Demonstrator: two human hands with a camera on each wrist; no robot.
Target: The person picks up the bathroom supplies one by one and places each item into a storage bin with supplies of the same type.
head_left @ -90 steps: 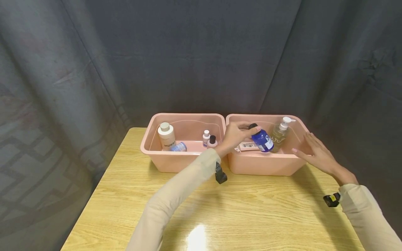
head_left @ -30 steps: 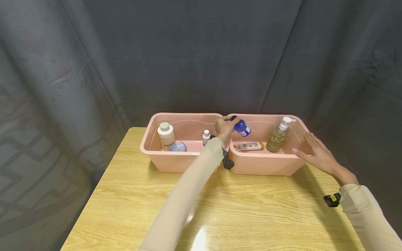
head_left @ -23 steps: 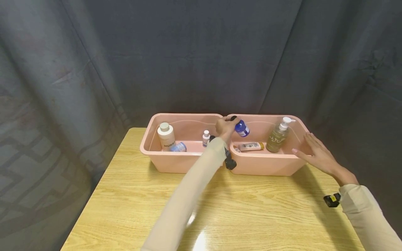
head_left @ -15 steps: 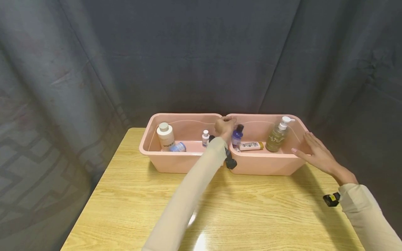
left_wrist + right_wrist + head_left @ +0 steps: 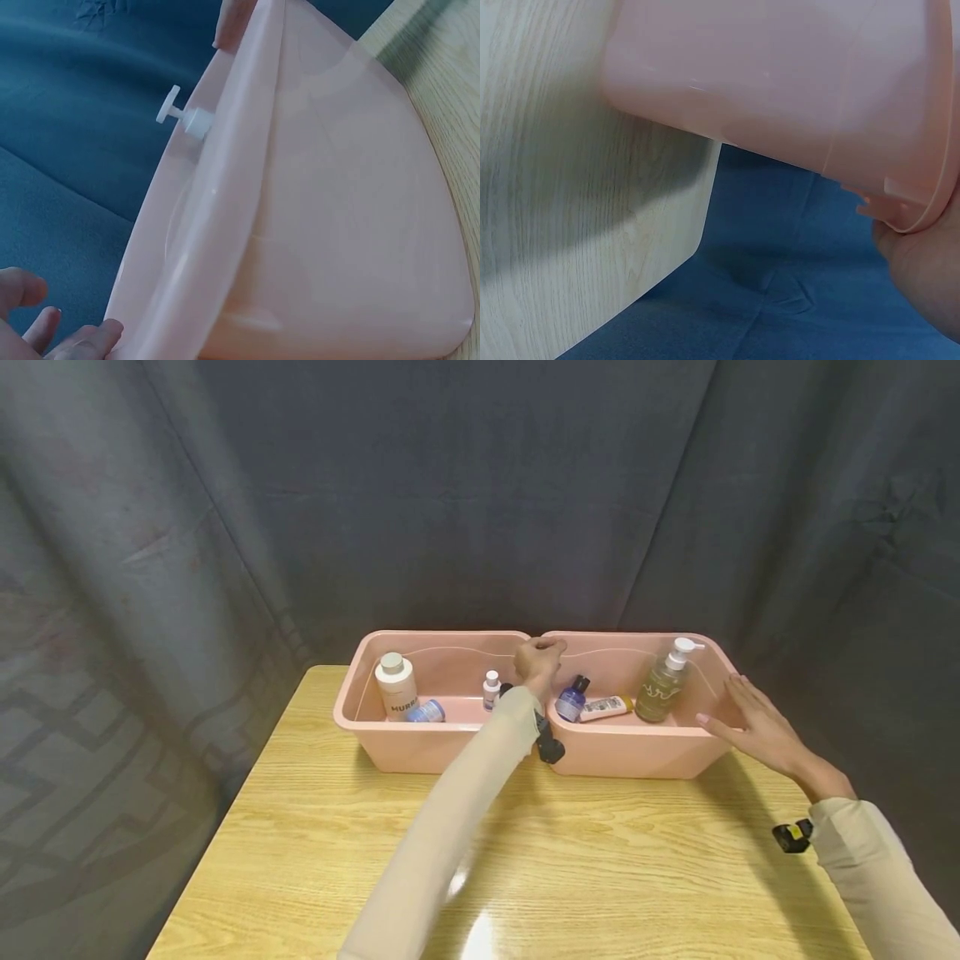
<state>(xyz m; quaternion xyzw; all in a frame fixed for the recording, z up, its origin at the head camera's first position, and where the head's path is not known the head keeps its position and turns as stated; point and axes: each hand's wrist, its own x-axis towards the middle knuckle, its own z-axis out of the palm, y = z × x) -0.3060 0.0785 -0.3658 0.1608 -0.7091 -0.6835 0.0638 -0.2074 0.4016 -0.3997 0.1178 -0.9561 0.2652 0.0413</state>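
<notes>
My left hand hovers over the place where the two pink bins meet, holding nothing; in the left wrist view its fingertips are spread beside the rim. Just right of it, inside the right bin, a blue bottle with a black cap leans at a tilt. Beside that bottle lies a white tube with a yellow cap. A clear pump bottle stands at the right end. My right hand, fingers extended, rests on the right bin's outer rim, as the right wrist view also shows.
The left bin holds a large white bottle, a small blue-labelled container lying down, a small white-capped bottle and a black-capped one partly behind my sleeve. Both bins stand on a wooden table before a grey curtain.
My left hand carried the blue bottle leftward within the right bin, then let it go. The bottle dropped and tipped over, and the tube shifted slightly. My right hand stayed put.
</notes>
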